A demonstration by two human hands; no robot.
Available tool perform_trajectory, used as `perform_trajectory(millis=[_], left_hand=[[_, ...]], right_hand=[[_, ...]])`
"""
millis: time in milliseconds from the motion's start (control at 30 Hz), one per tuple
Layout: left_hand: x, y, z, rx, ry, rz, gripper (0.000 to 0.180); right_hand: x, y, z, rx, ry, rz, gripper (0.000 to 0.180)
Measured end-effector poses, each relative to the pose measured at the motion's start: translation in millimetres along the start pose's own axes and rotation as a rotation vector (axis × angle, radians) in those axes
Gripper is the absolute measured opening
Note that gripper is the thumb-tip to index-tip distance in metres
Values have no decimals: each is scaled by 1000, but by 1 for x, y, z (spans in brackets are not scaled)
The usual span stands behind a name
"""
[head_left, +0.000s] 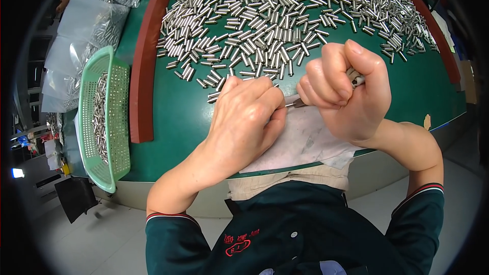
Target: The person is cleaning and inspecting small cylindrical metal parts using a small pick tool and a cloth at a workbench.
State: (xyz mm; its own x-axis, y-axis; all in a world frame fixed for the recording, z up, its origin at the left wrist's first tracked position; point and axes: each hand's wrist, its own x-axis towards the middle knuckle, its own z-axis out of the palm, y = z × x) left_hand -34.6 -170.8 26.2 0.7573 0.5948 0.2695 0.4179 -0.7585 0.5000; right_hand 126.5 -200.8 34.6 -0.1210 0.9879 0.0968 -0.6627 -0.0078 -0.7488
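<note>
Over a green work table [182,107], a worker's two bare hands meet at a slim hand tool [299,103]; R. hand [351,94] is wrapped tight round the tool, fingers folded to palm, its dark part and thin metal shaft running out toward L. hand; a pale, dark-marked piece [355,77] shows inside the fist, though can't tell if it belongs to the same tool; L. hand [244,114] is back-up, fingers curled under, thumb close by the index at the shaft; what it pinches, if anything, is hidden, so can't tell.

Beyond both hands lie loose metal pins [265,25], short & shiny, a few just past L. knuckles; a second, denser spread [377,5] lies beyond R. fist; below and between the hands, a pale stained cloth [290,142] covers the near edge.

Left of L. hand, a red-brown rail [144,81]; past it, a lt. green basket [119,132] w/ more pins; farther up that side, clear plastic bags [84,18] w/ metal pieces; well right of R. hand, another rail [433,25].
</note>
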Motion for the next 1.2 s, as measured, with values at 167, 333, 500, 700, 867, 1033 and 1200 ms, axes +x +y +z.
perform_trajectory(millis=[167, 333, 500, 700, 867, 1033, 1200], left_hand=[[-1, -2, 1, 3, 13, 19, 13], [0, -1, 0, 17, 13, 21, 14], [0, 0, 0, 7, 5, 25, 13], [1, 1, -1, 7, -2, 28, 14], [1, 1, 0, 47, -11, 37, 15], [0, 3, -1, 112, -1, 27, 17], [2, -5, -5, -21, 58, 33, 17]], right_hand=[[0, 1, 1, -18, -10, 6, 41], [-1, 2, -1, -12, -24, 6, 41], [-2, 2, -1, -23, -28, 10, 41], [-2, 4, 0, -44, -15, 33, 42], [-3, 4, 2, -99, -3, 41, 42], [-3, 4, 3, -119, 15, 41, 41], [-3, 4, 2, -120, -2, 48, 41]])
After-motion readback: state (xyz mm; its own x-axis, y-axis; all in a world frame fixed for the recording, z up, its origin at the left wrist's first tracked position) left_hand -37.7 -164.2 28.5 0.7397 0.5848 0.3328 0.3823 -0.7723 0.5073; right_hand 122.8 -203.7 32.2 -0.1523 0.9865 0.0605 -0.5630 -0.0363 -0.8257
